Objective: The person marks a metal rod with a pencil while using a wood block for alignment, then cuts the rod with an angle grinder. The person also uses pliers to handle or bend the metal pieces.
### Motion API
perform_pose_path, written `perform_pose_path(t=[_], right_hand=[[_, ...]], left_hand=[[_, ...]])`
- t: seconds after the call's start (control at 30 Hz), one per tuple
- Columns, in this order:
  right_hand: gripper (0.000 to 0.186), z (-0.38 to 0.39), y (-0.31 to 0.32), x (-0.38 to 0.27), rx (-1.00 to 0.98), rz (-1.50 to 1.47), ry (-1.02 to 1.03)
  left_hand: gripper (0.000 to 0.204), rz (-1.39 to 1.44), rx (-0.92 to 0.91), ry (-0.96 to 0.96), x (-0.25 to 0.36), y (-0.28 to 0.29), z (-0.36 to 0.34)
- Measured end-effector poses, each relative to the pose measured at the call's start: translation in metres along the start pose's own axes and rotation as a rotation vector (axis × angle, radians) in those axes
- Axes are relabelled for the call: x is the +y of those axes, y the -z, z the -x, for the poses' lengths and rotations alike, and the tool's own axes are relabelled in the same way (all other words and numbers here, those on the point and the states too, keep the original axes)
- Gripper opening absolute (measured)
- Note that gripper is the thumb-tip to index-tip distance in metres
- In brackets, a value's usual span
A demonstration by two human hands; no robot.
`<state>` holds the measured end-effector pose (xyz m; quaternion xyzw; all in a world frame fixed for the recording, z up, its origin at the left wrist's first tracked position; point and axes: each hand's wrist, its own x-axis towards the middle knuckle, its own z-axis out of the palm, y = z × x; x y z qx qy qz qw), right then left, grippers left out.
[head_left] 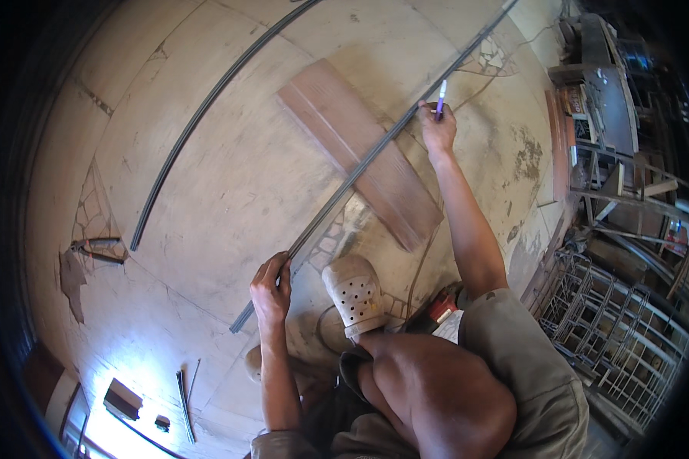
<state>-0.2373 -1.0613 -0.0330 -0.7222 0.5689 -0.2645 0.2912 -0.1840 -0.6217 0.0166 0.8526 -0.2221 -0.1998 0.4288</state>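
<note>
A long, thin dark metal bar (335, 200) runs slantwise from lower left to far upper right. It crosses above a brown wooden board (375, 172) on the floor. Near its lower end, my left hand (270, 291) is closed around the bar, and a short length sticks out past the fist. Farther along, my right hand (438, 130) is closed on a purple and white marker (441, 101) that points away from me. The thumb side of this hand is at the bar; whether it also grips the bar I cannot tell.
Another dark bar (195, 118) lies to the left. Pliers (99, 249) rest near the left wall, and thin rods (185, 405) lie at lower left. My shod foot (354, 294) stands by the board. Wire racks (612, 321) and stacked scrap (608, 99) line the right.
</note>
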Motion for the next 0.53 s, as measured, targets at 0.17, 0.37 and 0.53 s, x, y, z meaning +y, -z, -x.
perform_pose_path(t=[0.17, 0.37, 0.53], right_hand=[[0.051, 0.018, -0.013, 0.007, -0.127, -0.113, -0.178], [0.036, 0.027, -0.012, -0.013, -0.356, -0.655, -0.514], [0.034, 0.024, -0.010, -0.012, -0.393, -0.696, -0.505]], left_hand=[[0.013, -0.004, -0.010, -0.021, -0.004, -0.001, -0.001], [0.015, -0.025, -0.040, -0.001, 0.001, 0.003, -0.003], [0.015, 0.008, -0.054, 0.051, -0.002, 0.001, -0.001]])
